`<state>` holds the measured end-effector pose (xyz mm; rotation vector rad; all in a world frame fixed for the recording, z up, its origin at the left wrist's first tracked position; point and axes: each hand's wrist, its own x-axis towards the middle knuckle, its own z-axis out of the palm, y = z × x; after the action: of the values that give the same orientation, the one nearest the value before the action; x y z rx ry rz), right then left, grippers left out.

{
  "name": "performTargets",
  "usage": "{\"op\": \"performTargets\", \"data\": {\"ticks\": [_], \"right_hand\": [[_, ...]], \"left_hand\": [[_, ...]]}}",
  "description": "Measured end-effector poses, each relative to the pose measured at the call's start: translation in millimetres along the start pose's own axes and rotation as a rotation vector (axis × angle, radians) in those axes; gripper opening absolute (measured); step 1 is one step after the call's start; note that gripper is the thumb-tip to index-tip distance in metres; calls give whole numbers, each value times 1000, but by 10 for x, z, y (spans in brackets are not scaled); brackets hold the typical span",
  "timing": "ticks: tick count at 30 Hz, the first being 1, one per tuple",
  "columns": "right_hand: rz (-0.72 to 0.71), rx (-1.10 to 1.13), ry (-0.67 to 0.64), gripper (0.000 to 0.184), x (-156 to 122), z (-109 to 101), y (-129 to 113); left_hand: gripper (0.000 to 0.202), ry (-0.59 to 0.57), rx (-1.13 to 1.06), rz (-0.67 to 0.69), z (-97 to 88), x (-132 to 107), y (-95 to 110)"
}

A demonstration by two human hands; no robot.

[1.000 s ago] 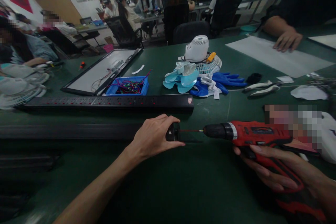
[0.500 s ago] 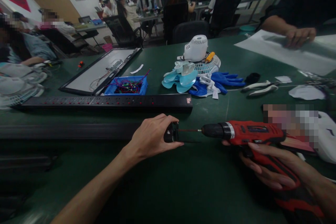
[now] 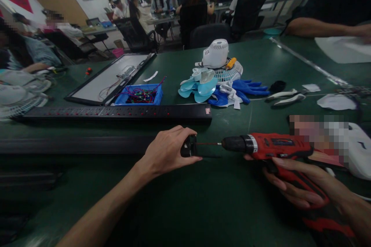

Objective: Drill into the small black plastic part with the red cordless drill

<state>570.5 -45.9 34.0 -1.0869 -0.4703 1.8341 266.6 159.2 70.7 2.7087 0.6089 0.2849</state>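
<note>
My left hand (image 3: 165,149) is closed around the right end of a long black bar (image 3: 87,145) lying on the table, thumb below and fingers above. The end piece (image 3: 188,146) shows between thumb and fingers. In my right hand (image 3: 307,187) is a red and black cordless drill (image 3: 279,146), held by its handle and pointing left. Its long thin bit (image 3: 207,144) reaches the end of the bar; the exact contact spot is too small to make out. Behind my left hand lies a black power strip (image 3: 130,112) with a row of red marks.
Behind are a blue tray of wires (image 3: 139,95), a framed panel (image 3: 107,77), light-blue fan blades (image 3: 199,85), a white fan body (image 3: 216,53), blue gloves (image 3: 249,87) and pliers (image 3: 285,98). A white device (image 3: 361,150) lies right. A co-worker's arm (image 3: 319,29) is at upper right.
The co-worker at upper right has drawn the white sheet to the right, uncovering a shiny strip on the table. My hands and the drill stay almost in place.
</note>
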Motion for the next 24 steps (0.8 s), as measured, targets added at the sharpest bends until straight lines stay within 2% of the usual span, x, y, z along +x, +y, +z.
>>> {"op": "performTargets", "data": {"ticks": [6, 10, 13, 16, 19, 24], "right_hand": [[9, 21, 51, 32, 14, 32, -11], [42, 10, -42, 30, 52, -3, -22], [67, -11, -82, 39, 67, -16, -25], [64, -19, -53, 39, 61, -8, -17], [73, -9, -25, 29, 51, 5, -15], [46, 10, -13, 37, 42, 59, -16]], "left_hand": [[53, 2, 19, -6, 5, -3, 0], [51, -2, 13, -17, 2, -3, 3], [49, 1, 8, -25, -3, -7, 7], [51, -11, -5, -48, -7, -8, 5], [57, -34, -29, -69, -6, -1, -5], [64, -60, -49, -97, -1, 14, -21]]}}
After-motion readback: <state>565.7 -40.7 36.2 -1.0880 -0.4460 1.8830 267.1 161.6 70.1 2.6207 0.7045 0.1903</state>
